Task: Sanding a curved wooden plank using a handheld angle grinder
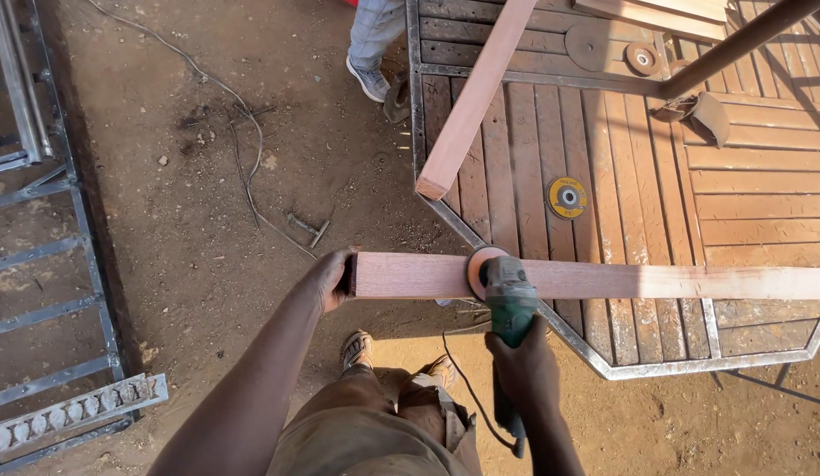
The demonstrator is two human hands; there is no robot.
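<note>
My left hand (332, 280) cups the near end of the wooden plank (604, 280), which lies across the slatted table (762, 203). To its right, my right hand (521, 361) grips the green grinder (507, 295), its disc against the plank's side. I judge sanding is underway; next calls for steady travel rightward along the edge.

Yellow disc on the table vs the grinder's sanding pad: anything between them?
Nothing loose. In the head view, only bare wooden slats of the table separate the yellow disc from the plank, where the sanding pad presses.
</note>
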